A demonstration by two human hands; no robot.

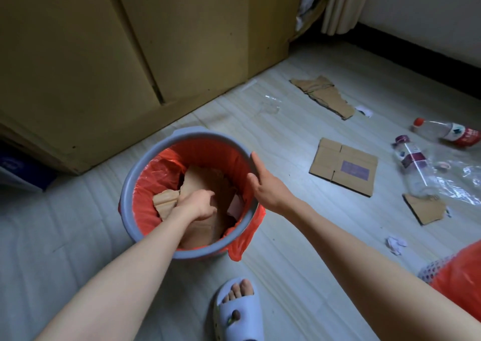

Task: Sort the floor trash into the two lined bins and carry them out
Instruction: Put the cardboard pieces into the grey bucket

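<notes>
The left hand (197,205) presses stiff, light cardboard pieces (205,184) down inside the grey bin (156,155) with the red liner (153,174) on the floor, its grip's closure indeterminate, while the right hand (265,184), fingers straight, steadies the rim, judged the best hold.

One head-worn wide-angle view looks steeply down and forward, close over the bin (153,158), with the floor (299,137) stretching toward the wall (429,9).
</notes>
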